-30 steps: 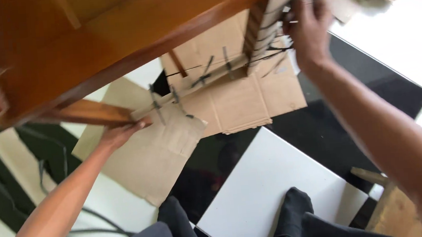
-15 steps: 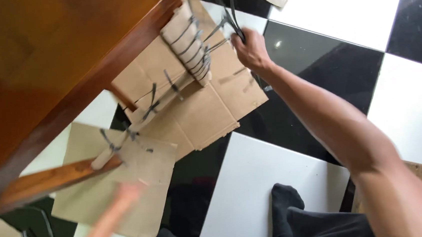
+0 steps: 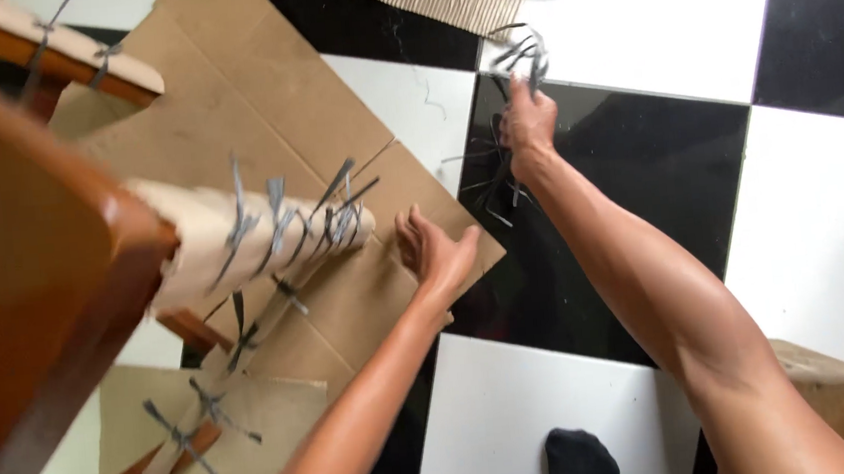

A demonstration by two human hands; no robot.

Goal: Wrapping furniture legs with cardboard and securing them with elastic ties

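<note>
Ties [image 3: 518, 59] (grey strips, a loose bunch) sit pinched in our right hand [image 3: 526, 123] over the black floor tile [image 3: 629, 191], far side from the wrapped wooden rail [image 3: 252, 240]. Rail's long axis runs left-right, toward our left hand [image 3: 433, 251], which is nearer, fingers spread, empty, over the cardboard [image 3: 231, 112]. No containers visible.

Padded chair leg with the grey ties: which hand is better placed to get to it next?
Probably left. The left hand is open, empty and just beside the padded chair leg. The right hand is farther off over the black tile, gripping a bundle of grey ties.
</note>
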